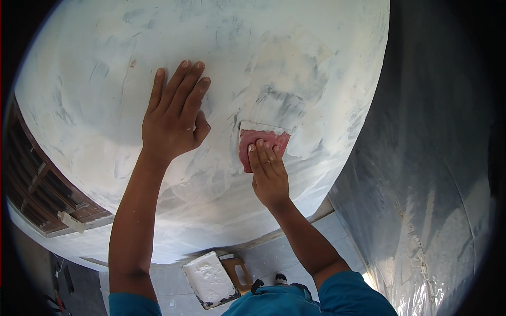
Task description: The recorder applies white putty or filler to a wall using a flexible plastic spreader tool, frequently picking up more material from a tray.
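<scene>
In front of me rises a large wall [174, 31] smeared with white and grey filler. My left hand [174, 113] lies flat against it, fingers stretched upward and the thumb out to the side, holding nothing. Lower and to the right, my right hand [270, 176] grips a red, flexible-looking spreader [263, 136], its fingers pressed on the face of the blade. The spreader's top edge meets the wall, with a thick line of white filler along it. My right thumb is hidden behind the spreader.
Below stands a tray [210, 279] full of white paste, beside a brown box with a cut-out handle [241, 274]. A dark wooden slatted frame [42, 174] is set in the wall at left. Clear plastic sheeting [416, 174] hangs at right.
</scene>
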{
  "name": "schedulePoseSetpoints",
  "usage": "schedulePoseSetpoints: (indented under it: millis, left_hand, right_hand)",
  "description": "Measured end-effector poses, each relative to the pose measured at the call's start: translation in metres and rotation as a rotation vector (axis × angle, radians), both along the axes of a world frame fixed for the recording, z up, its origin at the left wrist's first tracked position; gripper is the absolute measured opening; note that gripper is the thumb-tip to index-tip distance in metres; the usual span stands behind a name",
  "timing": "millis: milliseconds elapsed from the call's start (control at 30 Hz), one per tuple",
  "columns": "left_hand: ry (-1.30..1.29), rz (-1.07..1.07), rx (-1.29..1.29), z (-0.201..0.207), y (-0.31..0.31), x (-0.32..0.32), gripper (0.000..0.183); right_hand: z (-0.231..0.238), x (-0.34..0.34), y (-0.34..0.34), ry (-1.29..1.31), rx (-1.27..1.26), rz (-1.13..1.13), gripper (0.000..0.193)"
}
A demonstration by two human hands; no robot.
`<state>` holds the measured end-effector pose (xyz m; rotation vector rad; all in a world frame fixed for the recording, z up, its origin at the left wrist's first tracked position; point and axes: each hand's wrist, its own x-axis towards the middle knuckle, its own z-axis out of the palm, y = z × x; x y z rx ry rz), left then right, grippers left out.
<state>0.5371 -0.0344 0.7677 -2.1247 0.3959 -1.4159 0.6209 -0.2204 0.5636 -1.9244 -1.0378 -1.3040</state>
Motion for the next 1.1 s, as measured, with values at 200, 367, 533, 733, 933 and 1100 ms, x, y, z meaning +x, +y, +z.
schedulePoseSetpoints:
  millis: [200,367,533,733,933,1100]
  left_hand:
    - [-0.045,-0.03,-0.026,0.0,-0.002,-0.002,0.05]
    - [-0.051,-0.047,-0.02,0.001,-0.005,0.002,0.051]
    - [-0.043,-0.053,-0.02,0.001,-0.002,0.002,0.051]
    - [-0.043,-0.041,-0.027,-0.001,-0.001,-0.001,0.052]
    - [-0.052,-0.083,-0.033,0.002,-0.004,0.003,0.056]
    - [-0.032,-0.087,-0.041,0.001,-0.004,0.001,0.057]
  right_hand:
    - [0.021,-0.026,-0.031,0.046,0.088,0.114,0.046]
    - [0.08,0.016,-0.01,-0.113,0.139,-0.003,0.05]
    - [-0.019,-0.01,0.007,-0.073,-0.061,0.1,0.044]
    - [0.031,-0.011,-0.031,-0.067,0.076,0.083,0.04]
    - [0.09,0.019,-0.011,-0.168,0.059,0.019,0.044]
    - [0.015,-0.015,-0.019,-0.04,-0.109,0.113,0.045]
